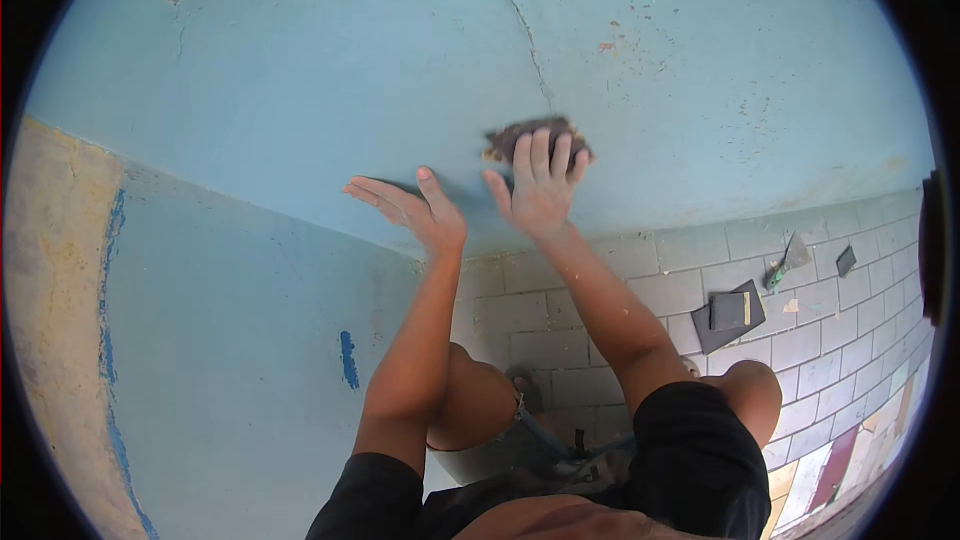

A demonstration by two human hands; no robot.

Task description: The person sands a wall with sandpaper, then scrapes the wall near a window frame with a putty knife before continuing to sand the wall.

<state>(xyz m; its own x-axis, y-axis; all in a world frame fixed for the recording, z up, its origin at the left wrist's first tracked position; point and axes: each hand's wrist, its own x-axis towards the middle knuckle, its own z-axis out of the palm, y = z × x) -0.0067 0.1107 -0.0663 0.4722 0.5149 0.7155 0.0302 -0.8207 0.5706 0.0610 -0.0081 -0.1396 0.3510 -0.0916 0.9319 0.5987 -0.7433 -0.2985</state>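
My right hand (542, 185) presses a dark, ragged-edged sanding piece (530, 132) flat against the light blue wall (330, 60), its fingers spread over it. The piece is slightly blurred, and a long crack in the wall runs down to just above it. To the left, my left hand (415, 212) is raised close to the wall, with thumb and fingers apart and nothing in it. Pale dust coats both hands.
On the tiled floor (550, 350) at the right lie dark sheets (705, 330) with a block (729, 311) on them, a green-handled scraper (786, 262) and a small dark piece (846, 261). A side wall (230, 340) meets the blue wall at the left.
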